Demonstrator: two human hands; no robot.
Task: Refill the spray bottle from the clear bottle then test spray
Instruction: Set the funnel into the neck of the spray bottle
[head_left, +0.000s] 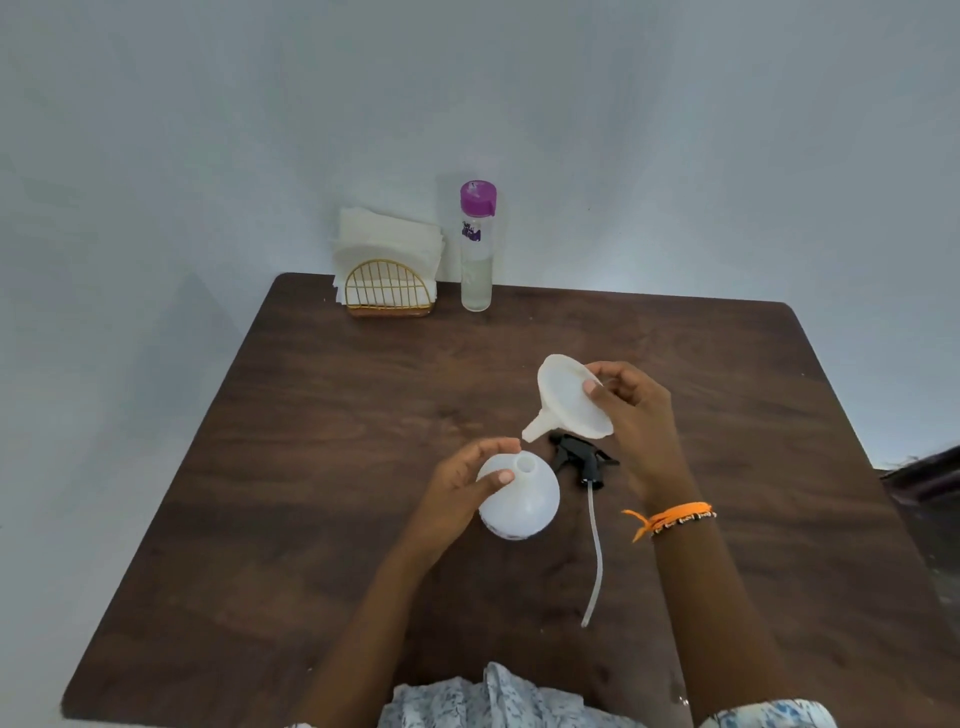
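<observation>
The spray bottle (519, 499) stands just below the middle of the frame on the tabletop (311, 467), its neck open; it is thin white plastic, probably light and easy to tip, so it wants a hold round the shoulder. The left hand (462, 488) cups it there, thumb and fingers curled on its left side. The right hand (634, 415) pinches the rim of a white funnel (571, 400), tilted with its spout just above and to the right of the neck, not yet in. The black sprayer head (579, 460) lies beside the bottle, tube trailing toward the lower frame. The clear bottle (476, 249), capped in purple, stands well apart at the upper middle, seemingly part full, smooth-sided and best gripped mid-body
</observation>
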